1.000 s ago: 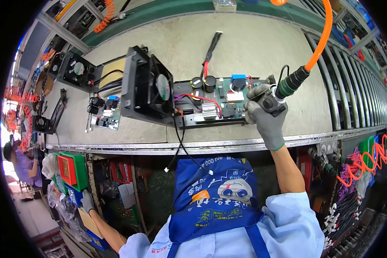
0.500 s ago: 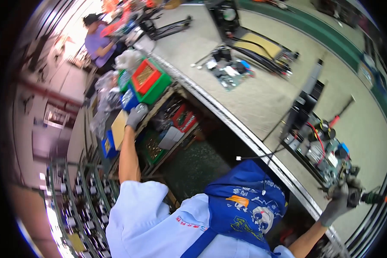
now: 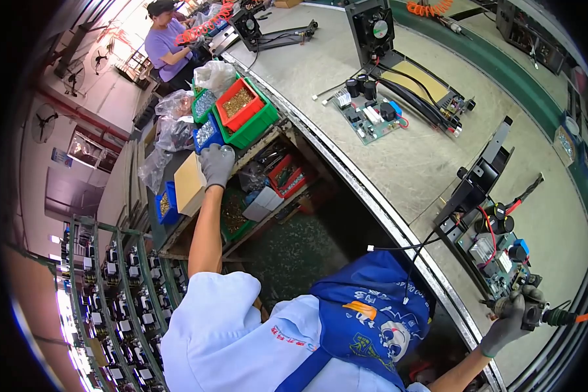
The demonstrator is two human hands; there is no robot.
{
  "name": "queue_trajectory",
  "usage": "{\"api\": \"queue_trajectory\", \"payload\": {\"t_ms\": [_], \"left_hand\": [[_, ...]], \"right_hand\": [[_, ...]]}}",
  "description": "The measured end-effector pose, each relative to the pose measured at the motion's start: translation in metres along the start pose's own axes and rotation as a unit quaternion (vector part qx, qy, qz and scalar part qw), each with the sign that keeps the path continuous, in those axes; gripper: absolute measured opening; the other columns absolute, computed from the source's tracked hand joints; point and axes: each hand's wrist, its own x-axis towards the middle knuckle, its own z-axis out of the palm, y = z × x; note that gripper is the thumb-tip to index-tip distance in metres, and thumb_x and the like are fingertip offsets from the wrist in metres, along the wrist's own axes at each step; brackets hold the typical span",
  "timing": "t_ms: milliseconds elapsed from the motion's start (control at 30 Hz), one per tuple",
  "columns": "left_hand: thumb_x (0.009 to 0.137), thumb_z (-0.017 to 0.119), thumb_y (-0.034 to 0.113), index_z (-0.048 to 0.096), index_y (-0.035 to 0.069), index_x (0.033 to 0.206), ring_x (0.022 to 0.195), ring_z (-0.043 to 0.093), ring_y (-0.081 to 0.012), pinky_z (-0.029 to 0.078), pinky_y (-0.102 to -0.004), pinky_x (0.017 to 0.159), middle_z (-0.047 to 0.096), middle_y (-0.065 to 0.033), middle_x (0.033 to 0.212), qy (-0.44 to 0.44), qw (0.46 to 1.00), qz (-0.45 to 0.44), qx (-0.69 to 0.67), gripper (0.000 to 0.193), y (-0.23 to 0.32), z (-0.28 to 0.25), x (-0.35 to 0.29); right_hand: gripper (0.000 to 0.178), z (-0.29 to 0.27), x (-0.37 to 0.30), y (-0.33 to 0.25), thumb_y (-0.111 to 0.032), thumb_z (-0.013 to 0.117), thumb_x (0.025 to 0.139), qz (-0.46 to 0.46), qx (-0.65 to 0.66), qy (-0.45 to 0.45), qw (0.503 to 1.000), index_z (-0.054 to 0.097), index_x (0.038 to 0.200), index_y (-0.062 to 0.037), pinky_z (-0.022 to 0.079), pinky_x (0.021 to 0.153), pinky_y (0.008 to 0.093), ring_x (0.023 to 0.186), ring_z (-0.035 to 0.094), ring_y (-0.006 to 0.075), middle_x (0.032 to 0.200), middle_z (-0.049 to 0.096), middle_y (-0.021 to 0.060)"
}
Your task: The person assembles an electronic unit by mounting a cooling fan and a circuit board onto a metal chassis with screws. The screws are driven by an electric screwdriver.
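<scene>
My left hand (image 3: 216, 166), in a grey glove, is at the near edge of a small blue bin (image 3: 206, 133) of silvery screws. Its fingers are curled together; a shiny bit shows by the fingertips, too small to name. My right hand (image 3: 505, 325), also gloved, is wrapped round a dark air screwdriver (image 3: 534, 312) with a green fitting and orange hose end. The tool lies low over the bench's right end. Just beyond it sits a black-framed unit (image 3: 473, 189) with a green circuit board (image 3: 501, 282), capacitors and loose cables.
Left of the bench are a red bin (image 3: 236, 103) of brassy screws on a green bin (image 3: 258, 127), plastic bags (image 3: 174, 117) and a yellowish box (image 3: 188, 183). A loose circuit board (image 3: 371, 124) and another black unit (image 3: 405, 72) stand farther along. A person (image 3: 168, 47) works at the far left.
The whole view has shifted and sharpened. My left hand has drawn slightly back from the screw bins. My right hand keeps its hold on the air screwdriver at nearly the same spot.
</scene>
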Motion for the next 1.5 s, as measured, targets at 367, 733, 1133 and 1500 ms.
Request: {"api": "queue_trajectory", "payload": {"t_ms": [367,733,1133,1500], "left_hand": [[0.089,0.068,0.041,0.071,0.003,0.098,0.103,0.068,-0.0434,0.053,-0.0554,0.086,0.071,-0.0253,0.105,-0.068,0.991,0.082,-0.079,0.040,0.022,0.003,-0.032],[0.069,0.076,0.066,0.048,-0.010,0.139,0.126,0.061,-0.0475,0.050,-0.0472,0.106,0.059,-0.0380,0.135,-0.234,0.965,-0.088,-0.078,0.107,-0.027,0.027,0.031],[0.075,0.084,0.051,0.057,-0.002,0.139,0.125,0.065,-0.0315,0.049,-0.0433,0.105,0.067,-0.0216,0.134,-0.162,0.980,0.002,-0.116,0.088,0.022,-0.044,0.015],[0.067,0.091,0.024,0.046,-0.004,0.147,0.128,0.056,-0.0322,0.045,-0.0420,0.110,0.056,-0.0218,0.137,-0.213,0.854,0.270,-0.390,0.096,0.194,-0.175,-0.208]], "right_hand": [[0.029,0.019,-0.005,-0.010,-0.001,0.064,0.084,0.002,0.033,0.029,0.999,0.058,0.113,0.0001,0.044,0.042,0.0251,0.058,0.055,0.0134,0.092,0.062,0.0119],[0.029,0.013,-0.005,-0.009,0.003,0.061,0.084,-0.011,0.003,0.059,0.998,0.060,0.113,0.0003,0.043,0.042,0.0246,0.053,0.053,0.0126,0.087,0.063,0.0108],[0.027,0.026,-0.018,-0.025,0.011,0.068,0.081,0.050,0.032,0.057,0.997,0.064,0.105,0.0015,0.052,0.053,0.0256,0.064,0.063,0.0111,0.089,0.067,0.0080],[0.023,0.019,-0.015,-0.022,0.012,0.067,0.081,0.015,0.084,0.050,0.995,0.065,0.102,0.0013,0.056,0.058,0.0243,0.076,0.067,0.0112,0.094,0.069,0.0083]]}}
